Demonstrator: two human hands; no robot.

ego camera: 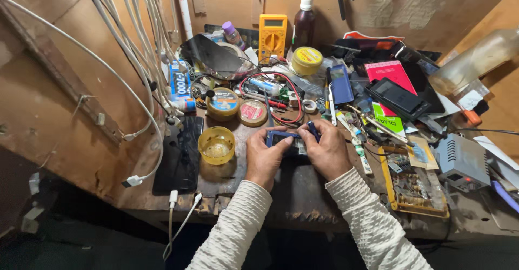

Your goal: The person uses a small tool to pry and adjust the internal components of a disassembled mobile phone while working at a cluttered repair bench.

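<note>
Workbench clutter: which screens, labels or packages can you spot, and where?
Yellow multimeter, back wall: grey screen.
Blue glue tube, left: white lettering.
Round tin, mid-left: blue-and-white label.
Green label, right, under dark phone.
Small blue device, in left hand and right hand: dark screen.

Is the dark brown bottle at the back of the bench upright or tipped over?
Upright. The dark brown bottle stands with its white cap on top, against the back wall, beside the yellow multimeter.

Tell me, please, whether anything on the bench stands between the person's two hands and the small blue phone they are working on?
Nothing visible does. The left hand and the right hand both already grip the small blue phone from either side. The yellow plastic cup sits off to the left, apart from them.
</note>
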